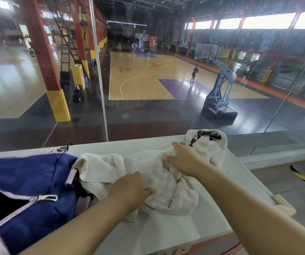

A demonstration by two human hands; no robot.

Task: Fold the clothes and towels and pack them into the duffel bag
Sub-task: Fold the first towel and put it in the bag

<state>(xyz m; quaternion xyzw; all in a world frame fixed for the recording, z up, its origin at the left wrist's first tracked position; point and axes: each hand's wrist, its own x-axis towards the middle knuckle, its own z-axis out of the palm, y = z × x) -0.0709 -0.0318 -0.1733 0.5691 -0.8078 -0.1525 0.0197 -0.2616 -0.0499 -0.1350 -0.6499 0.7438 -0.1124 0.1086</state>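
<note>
A crumpled cream fleece garment point(172, 192) lies in a heap on the white table point(175, 230). A white piece with a dark print point(207, 138) sits at its far end. My left hand point(129, 188) presses down on the near part of the heap, fingers closed into the fabric. My right hand point(183, 159) grips a fold of the garment further back. The blue duffel bag point(30, 184) with pale pink trim lies at the left, its zip open and its dark inside showing.
A glass wall point(148, 89) rises right behind the table, overlooking a basketball court below. The table's right edge carries a foam corner guard point(284, 205). A black-and-yellow striped strip point(304, 179) lies on the floor at the right.
</note>
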